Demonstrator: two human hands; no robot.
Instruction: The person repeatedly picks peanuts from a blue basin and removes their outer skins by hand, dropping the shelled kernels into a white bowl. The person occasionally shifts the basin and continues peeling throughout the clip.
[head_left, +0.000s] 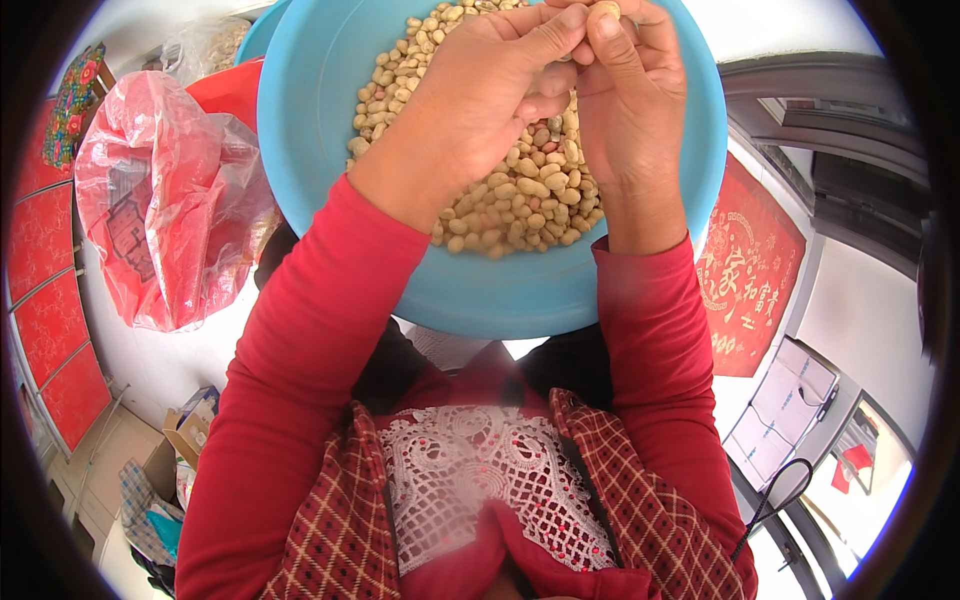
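A wide blue plastic basin (315, 97) stands in front of me, with a heap of peanuts in their shells (536, 195) in it. Over the heap, my left hand (480, 97) reaches in with its fingers curled and its thumb against the fingertips of the other hand. Whether anything lies inside those curled fingers is hidden. My right hand (634, 112) pinches a single peanut (606, 9) between thumb and finger at the top edge of the view. A few reddish kernels (541, 136) show among the shells.
A red and clear plastic sack (172, 202) stands left of the basin, with a clear bag (202, 49) behind it. Red cabinet doors (56, 322) line the left side. A cardboard box (187, 431) sits at lower left. To the right is a red mat bearing writing (750, 270).
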